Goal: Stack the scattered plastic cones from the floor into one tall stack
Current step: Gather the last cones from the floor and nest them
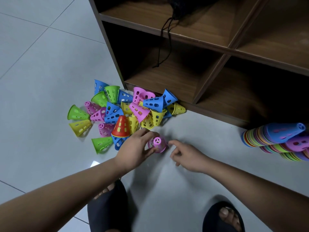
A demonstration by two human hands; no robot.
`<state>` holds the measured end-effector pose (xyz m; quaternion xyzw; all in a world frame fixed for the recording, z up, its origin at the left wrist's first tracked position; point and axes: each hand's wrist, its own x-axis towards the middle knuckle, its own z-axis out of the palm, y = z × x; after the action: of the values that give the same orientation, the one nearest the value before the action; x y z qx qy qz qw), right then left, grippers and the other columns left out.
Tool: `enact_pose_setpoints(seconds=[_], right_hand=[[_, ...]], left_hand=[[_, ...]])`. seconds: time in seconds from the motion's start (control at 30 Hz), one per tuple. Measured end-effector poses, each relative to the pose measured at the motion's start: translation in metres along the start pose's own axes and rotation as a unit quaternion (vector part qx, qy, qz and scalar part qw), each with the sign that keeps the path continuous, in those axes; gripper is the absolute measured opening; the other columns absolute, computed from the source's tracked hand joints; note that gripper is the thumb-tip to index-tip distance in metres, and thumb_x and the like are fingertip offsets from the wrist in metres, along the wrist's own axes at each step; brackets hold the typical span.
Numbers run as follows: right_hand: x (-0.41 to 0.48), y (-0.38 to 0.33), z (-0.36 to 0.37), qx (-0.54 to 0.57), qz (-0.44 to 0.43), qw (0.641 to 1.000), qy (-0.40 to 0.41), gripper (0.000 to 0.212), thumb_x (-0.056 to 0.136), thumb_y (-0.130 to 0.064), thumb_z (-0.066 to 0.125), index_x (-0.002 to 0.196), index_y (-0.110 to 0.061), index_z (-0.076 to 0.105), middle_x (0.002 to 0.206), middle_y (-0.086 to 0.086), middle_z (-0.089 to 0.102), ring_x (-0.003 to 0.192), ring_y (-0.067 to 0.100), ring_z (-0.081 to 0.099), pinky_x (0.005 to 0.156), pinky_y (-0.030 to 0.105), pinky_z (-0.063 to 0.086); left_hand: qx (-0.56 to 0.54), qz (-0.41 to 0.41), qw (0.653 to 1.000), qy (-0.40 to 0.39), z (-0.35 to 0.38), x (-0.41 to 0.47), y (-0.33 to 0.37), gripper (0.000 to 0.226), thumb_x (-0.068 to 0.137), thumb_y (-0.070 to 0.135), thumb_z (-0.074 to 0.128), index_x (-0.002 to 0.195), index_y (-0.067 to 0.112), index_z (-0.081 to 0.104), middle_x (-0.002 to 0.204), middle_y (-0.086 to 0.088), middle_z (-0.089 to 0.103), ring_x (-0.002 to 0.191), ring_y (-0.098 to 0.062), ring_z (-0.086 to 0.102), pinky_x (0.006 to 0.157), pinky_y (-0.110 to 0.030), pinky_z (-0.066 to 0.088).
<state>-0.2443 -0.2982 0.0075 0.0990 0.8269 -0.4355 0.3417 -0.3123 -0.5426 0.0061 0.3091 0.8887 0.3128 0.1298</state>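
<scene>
Pale grey tiles cover the floor (41,64), glossy enough to catch a small bright glint near the left forearm, with thin dark grout lines running at a slant. A dark brown wooden shelf unit (209,44) stands on it at the upper right, its open compartments lined in wood grain and deep in shadow lower down. A black cord (167,39) hangs from a dark bag on the upper shelf into the compartment below.

Against the foot of the unit lies a loose pile of cones (125,97), perforated plastic in blue, green, yellow and pink, most tipped on their sides and pointing every way. A red cone (121,127) stands upright at the near edge of the pile. Well apart at the right edge, long nested stacks (260,139) of many colours lie on their sides on the floor, one capped in blue and others in purple.

The left hand (135,151) grips a pink cone (158,144) just in front of the pile, fingers and thumb curled round its sides, narrow top facing the camera; it is blurred. The right hand (189,156) holds nothing, fingers loose, its forefinger reaching to just beside the cone's rim; whether it touches I cannot tell. Two feet in dark slippers (107,206) stand on the tiles below.
</scene>
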Motion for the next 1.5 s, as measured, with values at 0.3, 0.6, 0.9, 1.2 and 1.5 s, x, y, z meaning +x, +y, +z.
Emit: enact_pose_setpoints(seconds=[0.3,0.6,0.9,1.2,1.5], right_hand=[[0.039,-0.031,-0.068,-0.016,-0.073,0.959,0.274,0.016,0.099,-0.03,0.067,0.115,-0.03,0.066,0.09,-0.007,0.069,0.077,0.014,0.069,0.07,0.031,0.053],[0.076,-0.059,-0.091,-0.079,-0.141,0.943,0.292,0.026,0.1,-0.032,0.069,0.125,-0.027,0.063,0.088,-0.004,0.062,0.082,0.011,0.06,0.066,0.023,0.043],[0.075,-0.055,-0.089,-0.066,-0.181,0.924,0.329,0.01,0.1,-0.021,0.069,0.09,-0.019,0.067,0.074,-0.009,0.059,0.067,0.006,0.055,0.059,0.024,0.041],[0.022,-0.061,-0.082,0.161,-0.134,0.924,0.32,0.022,0.105,-0.029,0.064,0.087,-0.016,0.064,0.07,0.007,0.063,0.061,0.026,0.057,0.06,0.039,0.047],[-0.03,-0.033,-0.044,0.497,-0.008,0.853,0.16,0.02,0.106,-0.015,0.056,0.087,-0.011,0.058,0.072,0.011,0.057,0.056,0.018,0.048,0.05,0.028,0.034]], left_hand=[[0.01,-0.052,0.994,0.093,-0.052,0.028,-0.015,0.047,0.091,0.036,0.08,0.133,0.03,0.059,0.127,0.011,0.056,0.112,-0.007,0.054,0.094,-0.035,0.056],[0.073,-0.165,0.979,0.098,-0.057,0.06,-0.033,0.097,0.082,0.067,0.077,0.158,0.024,0.035,0.154,-0.003,0.047,0.138,-0.026,0.046,0.113,-0.046,0.046],[0.106,-0.161,0.978,0.077,-0.048,0.064,-0.047,0.096,0.084,0.069,0.074,0.158,0.026,0.033,0.152,-0.002,0.052,0.137,-0.026,0.05,0.115,-0.048,0.047],[-0.012,-0.143,0.982,0.122,-0.06,0.052,-0.022,0.094,0.073,0.049,0.09,0.15,0.028,0.04,0.137,0.006,0.042,0.116,-0.01,0.054,0.083,-0.029,0.056],[-0.079,-0.055,0.991,0.097,-0.034,0.001,0.033,0.093,0.071,0.03,0.095,0.15,0.029,0.045,0.141,0.011,0.043,0.129,-0.005,0.052,0.102,-0.019,0.05]])
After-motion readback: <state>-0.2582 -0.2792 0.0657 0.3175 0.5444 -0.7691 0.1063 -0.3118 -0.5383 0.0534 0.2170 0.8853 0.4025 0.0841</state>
